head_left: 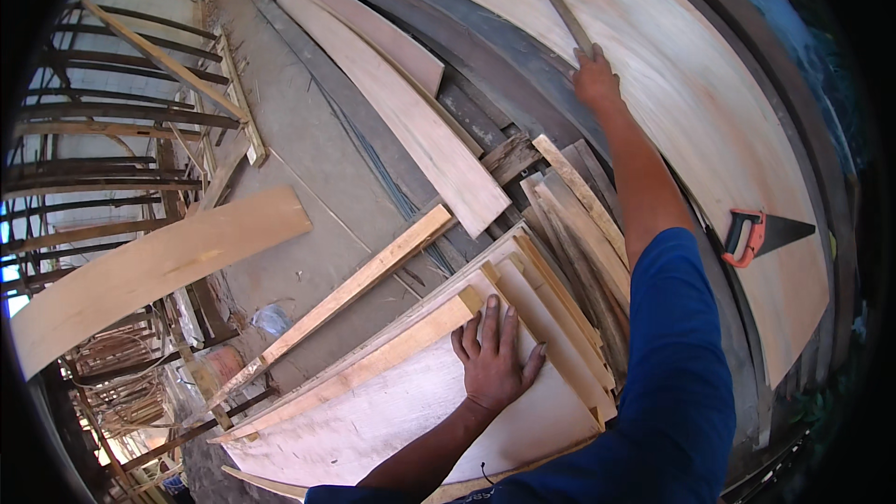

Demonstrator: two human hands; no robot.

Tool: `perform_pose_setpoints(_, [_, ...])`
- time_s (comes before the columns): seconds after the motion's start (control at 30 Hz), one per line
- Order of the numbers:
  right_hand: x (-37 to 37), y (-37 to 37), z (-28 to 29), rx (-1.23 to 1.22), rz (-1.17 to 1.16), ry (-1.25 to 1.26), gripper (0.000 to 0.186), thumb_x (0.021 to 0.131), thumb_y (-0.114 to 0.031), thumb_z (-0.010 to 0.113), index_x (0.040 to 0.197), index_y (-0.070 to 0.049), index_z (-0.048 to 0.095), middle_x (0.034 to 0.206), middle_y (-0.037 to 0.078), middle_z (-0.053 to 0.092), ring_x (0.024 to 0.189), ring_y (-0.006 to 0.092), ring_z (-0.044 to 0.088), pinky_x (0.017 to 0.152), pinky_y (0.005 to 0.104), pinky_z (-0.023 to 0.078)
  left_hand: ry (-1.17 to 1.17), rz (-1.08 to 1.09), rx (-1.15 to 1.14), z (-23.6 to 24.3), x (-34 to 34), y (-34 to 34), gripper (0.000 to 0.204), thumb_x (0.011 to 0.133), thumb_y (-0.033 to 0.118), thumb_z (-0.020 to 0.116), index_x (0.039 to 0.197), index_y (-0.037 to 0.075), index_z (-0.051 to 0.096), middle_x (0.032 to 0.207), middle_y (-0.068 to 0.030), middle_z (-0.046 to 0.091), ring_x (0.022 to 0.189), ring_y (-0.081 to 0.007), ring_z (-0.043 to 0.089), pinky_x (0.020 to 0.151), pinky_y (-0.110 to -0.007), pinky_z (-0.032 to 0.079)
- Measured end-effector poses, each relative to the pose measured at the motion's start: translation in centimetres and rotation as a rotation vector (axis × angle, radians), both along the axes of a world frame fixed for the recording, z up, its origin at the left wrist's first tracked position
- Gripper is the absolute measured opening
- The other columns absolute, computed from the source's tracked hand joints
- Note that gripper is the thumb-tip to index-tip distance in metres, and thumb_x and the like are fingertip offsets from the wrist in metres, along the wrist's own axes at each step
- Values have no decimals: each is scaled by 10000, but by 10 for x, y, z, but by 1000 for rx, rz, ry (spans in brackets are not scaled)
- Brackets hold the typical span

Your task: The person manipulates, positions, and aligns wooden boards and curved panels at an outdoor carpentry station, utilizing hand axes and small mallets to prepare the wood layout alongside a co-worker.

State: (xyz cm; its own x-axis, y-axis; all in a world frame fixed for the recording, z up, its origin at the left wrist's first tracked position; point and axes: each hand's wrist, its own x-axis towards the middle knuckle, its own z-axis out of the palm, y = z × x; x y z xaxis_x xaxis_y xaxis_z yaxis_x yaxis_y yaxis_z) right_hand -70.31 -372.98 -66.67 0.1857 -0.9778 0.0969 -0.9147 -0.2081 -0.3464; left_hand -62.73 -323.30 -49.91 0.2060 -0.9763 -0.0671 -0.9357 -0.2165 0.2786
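My right hand (595, 79) is closed round the lower handle of a hammer (558, 2), whose metal head lies over a long pale plywood sheet (709, 103) at the upper right. My left hand (495, 359) rests with fingers spread on a stack of pale boards (355, 411) at the bottom centre, fingertips by a light timber strip (411, 336) along the top board. A hand saw (742, 241) with an orange and black handle lies on the right part of the plywood sheet.
Narrow plywood pieces (392, 103) and rough timber offcuts (579, 224) lie between my hands. A long batten (345, 294) crosses the concrete floor (289, 243). A wide board (159, 266) rests at the left beside slatted timber frames (131, 112). A translucent plastic bag (271, 320) lies near them.
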Motion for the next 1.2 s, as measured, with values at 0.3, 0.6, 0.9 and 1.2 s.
perform_pose_setpoints(0.3, [-21,34,15,73,-3,-26,410,942,-145,617,1340,-57,581,1230,271,624,1079,452,665,941,505,551,12,-27,37,-2,4,-4,808,841,458,742,1469,30,467,1590,-250,344,1378,-452,330,1147,-626,212])
perform_pose_setpoints(0.6, [-41,98,35,678,-180,-272,714,782,-301,648,1399,40,533,1191,264,708,1115,384,702,945,446,560,-43,-100,-73,-11,-2,0,777,881,453,694,1449,-29,471,1586,-291,342,1374,-492,322,1151,-653,217])
perform_pose_setpoints(0.9, [-141,171,82,531,-527,-618,473,783,-322,744,1148,-24,697,1140,202,737,1055,385,710,909,465,554,-125,-84,-149,-16,-7,1,759,933,416,630,1530,14,391,1606,-260,330,1408,-500,302,1156,-648,226])
perform_pose_setpoints(1.2, [-339,231,-4,-312,-984,26,394,701,-193,723,1051,-12,715,1169,221,644,1111,418,609,937,579,492,-155,-91,-109,-14,-14,4,770,959,432,605,1555,8,367,1606,-258,332,1420,-507,291,1167,-651,222])
